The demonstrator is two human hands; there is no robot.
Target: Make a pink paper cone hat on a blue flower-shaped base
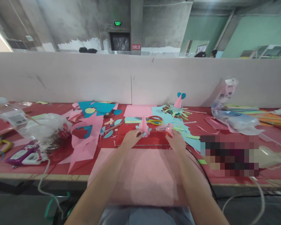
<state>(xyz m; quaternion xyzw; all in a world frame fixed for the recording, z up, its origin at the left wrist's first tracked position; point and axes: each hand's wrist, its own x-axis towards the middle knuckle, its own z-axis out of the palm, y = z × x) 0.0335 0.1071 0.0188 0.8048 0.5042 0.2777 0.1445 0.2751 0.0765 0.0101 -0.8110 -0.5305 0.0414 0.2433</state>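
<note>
My left hand (132, 138) is closed at the left side of a small pink paper cone (143, 125) with light blue paper round its base, its fingertips at that base. My right hand (176, 140) is wrapped round a pinkish, see-through glue gun (164, 127), whose nozzle points left toward the cone. Both are over a red sheet (128, 132). Behind them lie scissors with red and yellow handles (155, 120). A second pink cone with blue round pieces on top (178, 101) stands on paper strips at the back right.
Pink paper scraps (84, 147), a plastic bag (46, 128), a clear bottle (10, 115) and a purple device (25, 154) are at left. Plastic packaging (234, 117) and paper strips lie at right. A black cable (202, 168) runs beside my right forearm. A white partition (84, 78) stands behind.
</note>
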